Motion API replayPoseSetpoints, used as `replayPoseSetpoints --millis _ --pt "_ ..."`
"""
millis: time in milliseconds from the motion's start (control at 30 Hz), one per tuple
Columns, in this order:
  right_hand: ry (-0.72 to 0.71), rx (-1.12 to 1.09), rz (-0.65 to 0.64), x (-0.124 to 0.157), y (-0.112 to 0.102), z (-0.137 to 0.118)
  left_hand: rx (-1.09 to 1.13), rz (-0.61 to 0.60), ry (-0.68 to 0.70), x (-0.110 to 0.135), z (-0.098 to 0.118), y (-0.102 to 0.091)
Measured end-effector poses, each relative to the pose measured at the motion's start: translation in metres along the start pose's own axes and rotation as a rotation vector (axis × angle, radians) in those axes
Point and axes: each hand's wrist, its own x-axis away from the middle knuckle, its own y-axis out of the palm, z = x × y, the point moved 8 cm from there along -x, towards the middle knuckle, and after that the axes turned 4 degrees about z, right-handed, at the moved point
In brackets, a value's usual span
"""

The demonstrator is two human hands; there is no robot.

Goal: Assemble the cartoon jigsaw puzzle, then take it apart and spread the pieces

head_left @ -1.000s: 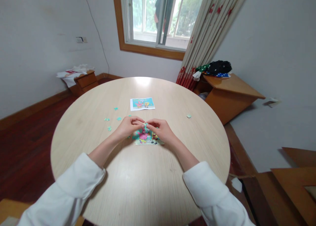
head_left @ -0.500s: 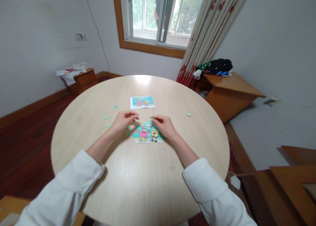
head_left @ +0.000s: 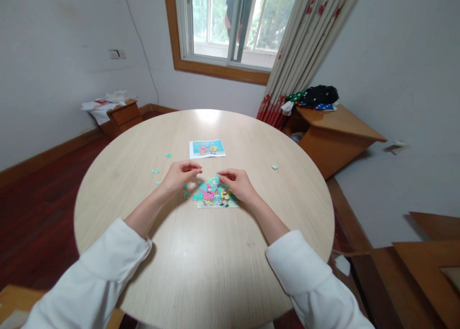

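Note:
A partly assembled jigsaw puzzle (head_left: 215, 196) lies flat on the table, showing pink and yellow cartoon figures on teal. Over its upper right edge, my right hand (head_left: 237, 182) pinches a small teal puzzle piece (head_left: 217, 175) between thumb and fingertips. My left hand (head_left: 180, 175) hovers at the upper left of the puzzle, fingers loosely curled and thumb slightly apart, with nothing visible between them. Loose teal pieces (head_left: 186, 194) lie partly beneath that hand and wrist. Beyond both hands sits a printed reference picture (head_left: 207, 148) of the same scene.
More loose pieces lie left on the round wooden table (head_left: 201, 262), such as one piece (head_left: 168, 155). Another small piece (head_left: 275, 166) lies to the right. Behind the table stand a low drawer unit (head_left: 124, 113) and a tilted wooden cabinet (head_left: 338, 128) with cloths on it.
My right hand has shifted slightly left and down toward the puzzle with the piece in its fingertips. My left hand has hardly moved.

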Motion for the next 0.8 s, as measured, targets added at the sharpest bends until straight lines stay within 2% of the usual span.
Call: replayPoseSetpoints --millis 167,400,533,800 --pt "0.014 -0.022 0.035 0.000 -0.006 -0.001 -0.001 0.035 0.003 0.000 0.002 -0.004" --pt "0.104 0.019 0.171 -0.006 -0.045 0.000 0.001 0.094 -0.032 -0.001 -0.002 -0.010" --pt "0.168 0.085 0.145 -0.008 -0.057 0.003 -0.002 0.077 -0.031 -0.001 -0.003 -0.007" --pt "0.169 0.158 0.102 -0.009 -0.058 0.010 -0.017 0.046 -0.028 -0.001 -0.005 -0.006"
